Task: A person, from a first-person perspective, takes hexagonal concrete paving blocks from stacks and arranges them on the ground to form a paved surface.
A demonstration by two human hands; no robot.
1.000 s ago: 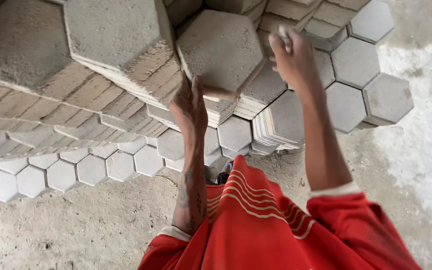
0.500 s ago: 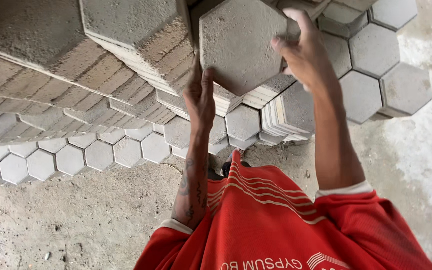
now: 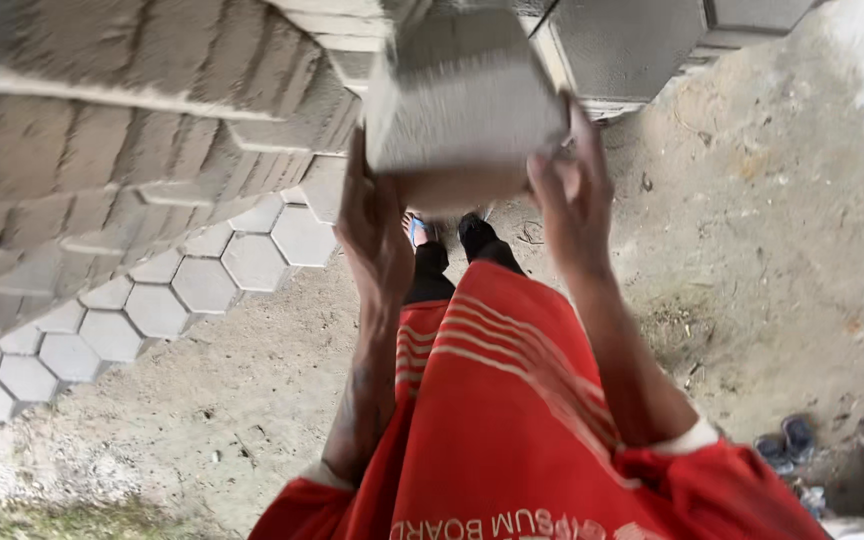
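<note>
- Grey concrete paver block is up in front of the chest, above the feet, just clear of the stack of hexagonal pavers on the left.
- Left hand is pressed flat against the block's left side, fingers pointing up; right hand is clamped on its right side, fingers wrapped over the edge. Both closed on the block, squeezing from opposite faces.
- Handling, my read: dense cast concrete, so heavy and fully rigid. Rough, gritty surface, so good friction and little slip risk, but abrasive on bare skin. Edges and corners likely chip if knocked or dropped.
- Best hold: opposite flat sides, palms inward, ideally with fingers partly under the bottom face to carry the weight. Feet sit directly below, so a drop is the main hazard.
- No packages or signs in view. Only print is pale lettering across the hem of the red striped shirt, bottom of frame.
- A pair of dark sandals lies on the dirt ground, lower right.
</note>
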